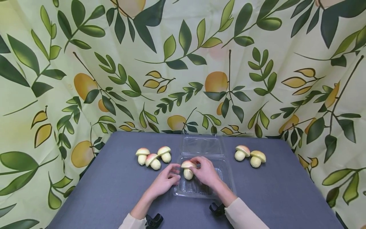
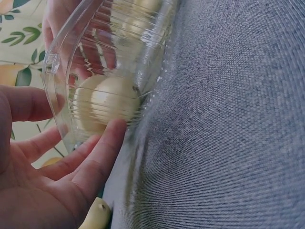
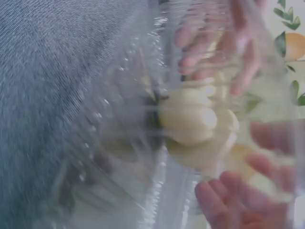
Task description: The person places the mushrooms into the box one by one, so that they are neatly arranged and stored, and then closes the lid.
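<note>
A clear plastic clamshell container [image 1: 204, 192] lies with its lid [image 1: 202, 145] folded back. Inside its left part is a mushroom-shaped piece [image 1: 188, 174] with a pinkish cap and a pale stem, upright. My right hand [image 1: 206, 173] pinches that mushroom from the right between thumb and fingers. My left hand [image 1: 164, 181] is at the container's left side with fingers extended; in the left wrist view one fingertip [image 2: 116, 129] touches the clear wall beside the mushroom [image 2: 114, 100]. Blur in the right wrist view softens the fingers [image 3: 212, 200] near the mushroom [image 3: 188, 117].
Left of the container several like mushrooms lie close together, one with a pink cap [image 1: 152, 161]. On the right are two more, one pinkish-capped [image 1: 242, 152] and one yellowish-capped [image 1: 257, 159]. A grey cloth [image 1: 114, 190] covers the table; patterned fabric [image 1: 183, 79] hangs behind.
</note>
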Available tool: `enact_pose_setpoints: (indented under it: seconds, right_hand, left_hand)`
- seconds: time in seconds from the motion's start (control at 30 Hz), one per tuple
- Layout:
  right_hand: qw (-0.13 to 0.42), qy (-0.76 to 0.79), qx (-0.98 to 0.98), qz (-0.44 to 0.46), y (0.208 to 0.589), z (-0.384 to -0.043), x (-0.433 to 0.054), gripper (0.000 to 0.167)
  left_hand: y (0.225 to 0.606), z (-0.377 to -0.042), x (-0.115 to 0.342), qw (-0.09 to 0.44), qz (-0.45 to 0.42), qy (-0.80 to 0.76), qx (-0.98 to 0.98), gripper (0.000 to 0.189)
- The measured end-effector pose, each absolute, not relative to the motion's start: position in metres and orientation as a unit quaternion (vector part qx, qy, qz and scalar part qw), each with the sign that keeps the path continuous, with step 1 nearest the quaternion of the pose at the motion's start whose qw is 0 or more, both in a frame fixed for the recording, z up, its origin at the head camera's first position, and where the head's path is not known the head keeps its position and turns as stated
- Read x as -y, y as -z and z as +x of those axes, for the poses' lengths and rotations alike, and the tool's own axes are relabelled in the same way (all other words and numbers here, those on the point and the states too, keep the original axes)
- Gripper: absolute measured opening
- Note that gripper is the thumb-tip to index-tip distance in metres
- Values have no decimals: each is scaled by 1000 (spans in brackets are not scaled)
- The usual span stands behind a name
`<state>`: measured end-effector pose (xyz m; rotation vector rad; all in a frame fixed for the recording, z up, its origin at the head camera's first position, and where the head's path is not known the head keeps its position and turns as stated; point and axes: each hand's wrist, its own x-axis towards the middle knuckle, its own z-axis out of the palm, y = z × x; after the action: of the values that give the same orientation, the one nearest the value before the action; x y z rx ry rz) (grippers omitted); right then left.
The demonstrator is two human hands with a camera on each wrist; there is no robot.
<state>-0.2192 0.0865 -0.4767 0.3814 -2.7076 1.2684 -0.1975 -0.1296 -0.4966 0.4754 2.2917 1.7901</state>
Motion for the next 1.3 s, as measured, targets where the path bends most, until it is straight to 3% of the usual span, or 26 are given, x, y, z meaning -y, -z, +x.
enact_pose_setpoints:
  seconds: [0.63,1.3]
  right_hand:
    - [56,-399,904,143,430,-199,-132,23]
    - [148,-362,914,108,429,-207,-215,20]
  left_hand:
    - [497,-199,133,107,155,-611,-769,43]
    - [496,-199,131,110,164,-606,-771,44]
